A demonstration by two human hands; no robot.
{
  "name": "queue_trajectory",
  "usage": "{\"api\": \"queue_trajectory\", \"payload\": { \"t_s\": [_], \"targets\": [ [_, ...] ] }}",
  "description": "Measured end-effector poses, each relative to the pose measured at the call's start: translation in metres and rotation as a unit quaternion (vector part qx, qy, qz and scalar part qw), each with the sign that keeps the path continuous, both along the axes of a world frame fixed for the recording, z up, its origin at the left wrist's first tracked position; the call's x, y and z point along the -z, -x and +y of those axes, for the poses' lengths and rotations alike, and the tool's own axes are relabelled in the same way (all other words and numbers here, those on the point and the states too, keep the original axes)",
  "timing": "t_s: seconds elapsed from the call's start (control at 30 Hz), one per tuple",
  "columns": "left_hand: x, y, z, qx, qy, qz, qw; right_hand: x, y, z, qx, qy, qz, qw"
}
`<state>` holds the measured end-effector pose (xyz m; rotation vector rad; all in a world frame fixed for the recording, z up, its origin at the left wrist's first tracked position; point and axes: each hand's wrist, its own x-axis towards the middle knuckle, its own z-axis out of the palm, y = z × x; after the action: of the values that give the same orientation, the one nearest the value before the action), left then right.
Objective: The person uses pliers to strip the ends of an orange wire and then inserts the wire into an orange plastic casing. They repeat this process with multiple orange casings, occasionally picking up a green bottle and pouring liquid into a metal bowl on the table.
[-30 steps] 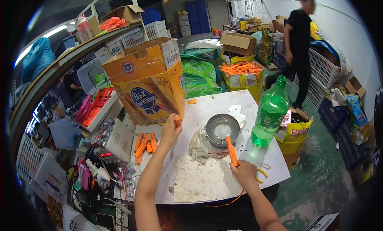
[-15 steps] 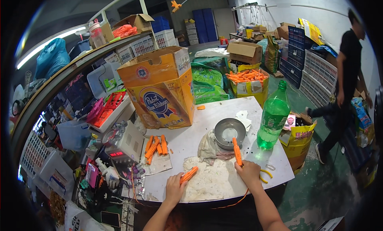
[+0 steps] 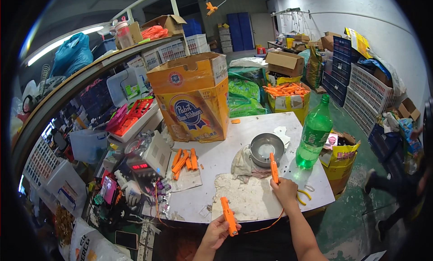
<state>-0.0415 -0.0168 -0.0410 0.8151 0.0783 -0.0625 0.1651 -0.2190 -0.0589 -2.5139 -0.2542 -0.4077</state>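
My left hand [image 3: 216, 234] grips a long orange plastic piece [image 3: 228, 214] near the table's front edge, tilted upward. My right hand [image 3: 285, 192] is closed around a slim orange handheld piece [image 3: 274, 168], whose exact kind I cannot make out. Its upper end overlaps the near side of a round grey metal bowl [image 3: 265, 147]; contact cannot be judged. An orange cord [image 3: 270, 226] runs down from below the right hand. Under the bowl lies a crumpled cloth [image 3: 242, 164]. Yellow-handled pliers [image 3: 305, 198] rest right of my right hand. Several similar orange pieces [image 3: 181, 164] lie on the table's left side.
A green plastic bottle [image 3: 314, 132] stands right of the bowl, and a large yellow carton [image 3: 191, 112] at the back left. A boxy device with a red display [image 3: 151, 155] sits at the left edge. Beyond the table is a carton of orange pieces [image 3: 288, 101]. A person's legs [image 3: 388, 193] show at far right.
My left hand has moved right and nearer, turning its orange piece more upright. The view has shifted slightly. The walking person has come nearer along the right edge.
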Motion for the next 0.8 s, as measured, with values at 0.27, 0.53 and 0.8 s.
{"api": "queue_trajectory", "payload": {
  "t_s": [0.27, 0.53, 0.8],
  "targets": [
    [-0.005, 0.017, -0.021, -0.003, 0.042, 0.0, 0.999, 0.001, -0.003, -0.001, -0.001, 0.005, -0.002, 1.0],
    [-0.036, 0.036, -0.035, -0.035, -0.02, -0.079, 0.996, -0.036, 0.073, 0.059, -0.283, -0.198, 0.138, 0.928],
    [-0.05, 0.009, 0.007, -0.393, -0.139, -0.09, 0.904, -0.036, 0.117, 0.091, -0.398, -0.239, 0.008, 0.886]
  ]
}}
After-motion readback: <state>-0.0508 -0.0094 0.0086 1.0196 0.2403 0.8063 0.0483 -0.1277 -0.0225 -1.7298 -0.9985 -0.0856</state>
